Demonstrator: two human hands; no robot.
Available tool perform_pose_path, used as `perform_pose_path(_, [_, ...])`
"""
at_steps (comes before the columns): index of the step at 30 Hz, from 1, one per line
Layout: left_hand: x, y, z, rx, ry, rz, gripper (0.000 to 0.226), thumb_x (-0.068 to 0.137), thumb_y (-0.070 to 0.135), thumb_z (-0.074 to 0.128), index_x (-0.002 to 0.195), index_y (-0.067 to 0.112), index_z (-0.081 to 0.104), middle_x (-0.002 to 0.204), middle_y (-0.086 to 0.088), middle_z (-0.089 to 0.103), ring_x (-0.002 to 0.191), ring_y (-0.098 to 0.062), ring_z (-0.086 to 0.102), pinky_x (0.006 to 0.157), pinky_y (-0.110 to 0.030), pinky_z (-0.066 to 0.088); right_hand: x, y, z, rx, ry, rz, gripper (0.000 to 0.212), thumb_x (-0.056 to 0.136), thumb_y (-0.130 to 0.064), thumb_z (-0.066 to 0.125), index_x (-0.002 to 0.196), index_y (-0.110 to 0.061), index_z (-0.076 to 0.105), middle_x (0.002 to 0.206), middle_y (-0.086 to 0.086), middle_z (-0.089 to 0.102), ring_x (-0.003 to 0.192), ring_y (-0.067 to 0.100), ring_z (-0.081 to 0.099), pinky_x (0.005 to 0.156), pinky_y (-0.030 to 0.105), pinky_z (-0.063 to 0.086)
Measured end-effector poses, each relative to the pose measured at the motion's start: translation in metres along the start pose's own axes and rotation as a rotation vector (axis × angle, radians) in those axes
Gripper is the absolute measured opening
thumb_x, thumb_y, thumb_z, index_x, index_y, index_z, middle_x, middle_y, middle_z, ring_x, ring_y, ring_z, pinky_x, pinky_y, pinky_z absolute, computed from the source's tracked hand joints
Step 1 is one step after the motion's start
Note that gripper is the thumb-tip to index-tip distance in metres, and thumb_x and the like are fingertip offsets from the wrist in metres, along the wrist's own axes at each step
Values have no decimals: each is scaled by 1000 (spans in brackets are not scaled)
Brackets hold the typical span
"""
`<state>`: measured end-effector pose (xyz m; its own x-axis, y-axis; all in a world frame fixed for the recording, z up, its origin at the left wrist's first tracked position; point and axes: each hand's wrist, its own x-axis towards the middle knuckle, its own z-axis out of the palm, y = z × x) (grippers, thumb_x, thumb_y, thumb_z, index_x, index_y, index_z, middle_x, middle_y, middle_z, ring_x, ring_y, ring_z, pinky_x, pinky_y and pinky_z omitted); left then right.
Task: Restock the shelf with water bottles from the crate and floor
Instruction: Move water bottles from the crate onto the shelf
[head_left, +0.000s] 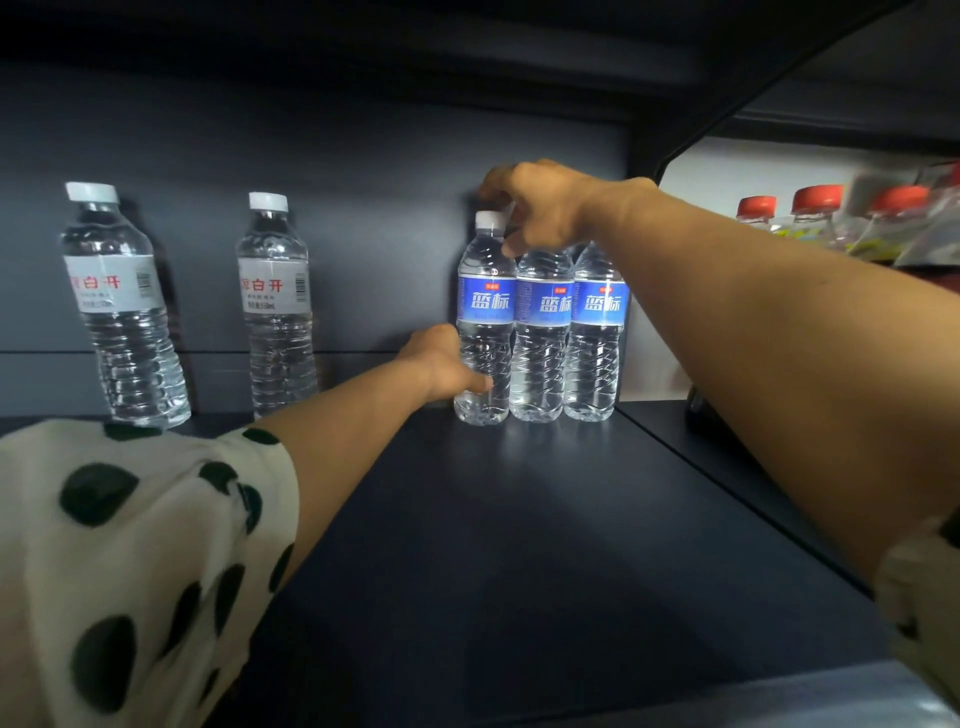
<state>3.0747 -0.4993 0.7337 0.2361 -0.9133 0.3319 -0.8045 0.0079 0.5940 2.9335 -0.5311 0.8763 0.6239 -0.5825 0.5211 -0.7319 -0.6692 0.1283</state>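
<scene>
Five water bottles stand at the back of the dark shelf (519, 519), lots of room left. My right hand (540, 208) pinches the cap and my left hand (447, 364) holds the bottom of the blue-label bottle (485, 312), beside two more.

My arms, short sleeves, polka dots and all

Wearing a loose cream-white top with big dark green dots on it; my left sleeve (140, 561) bunches up around the elbow and the fabric looks soft and a bit crinkly. My right sleeve (924, 597) only peeks in at the edge, same pale cloth. Forearms bare, and both my left hand (441, 364) and right hand (540, 205) are bare too.
</scene>
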Motion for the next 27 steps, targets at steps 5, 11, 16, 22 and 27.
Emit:
perform_pose_path(5, [-27, 25, -37, 59, 100, 22, 60, 74, 28, 81, 122, 5, 53, 117, -13, 61, 106, -30, 61, 93, -41, 50, -22, -8, -28, 2, 33, -14, 64, 76, -22, 79, 132, -15, 49, 121, 9, 60, 110, 27, 57, 93, 38, 48])
perform_pose_path(11, [-78, 43, -76, 64, 89, 31, 78, 73, 29, 83, 137, 6, 45, 130, -10, 57, 116, -26, 56, 101, -35, 45, -68, -33, -51, 37, -55, -20, 57, 73, -22, 81, 121, -8, 53, 110, 11, 65, 100, 30, 61, 85, 42, 51])
perform_pose_path(16, [-136, 55, -96, 57, 74, 68, 80, 75, 26, 82, 142, 9, 41, 132, -8, 55, 118, -23, 55, 97, -26, 41, -116, -57, -55, -8, -152, -31, 58, 75, -22, 79, 123, -7, 51, 111, 10, 60, 96, 28, 56, 80, 34, 46])
perform_pose_path(22, [-226, 57, -119, -46, 26, 144, 72, 73, 25, 83, 135, 12, 48, 122, -4, 59, 106, -18, 56, 93, -27, 44, -199, -110, -75, 27, -231, 6, 64, 75, -29, 80, 126, -8, 48, 119, 9, 57, 104, 28, 55, 91, 40, 47])
perform_pose_path(27, [-320, 33, -124, -113, -85, 221, 68, 70, 21, 85, 130, 10, 53, 118, -8, 60, 106, -22, 59, 99, -37, 47, -281, -171, -82, 83, -231, 79, 63, 75, -27, 79, 126, -8, 48, 116, 7, 56, 99, 23, 53, 85, 33, 46])
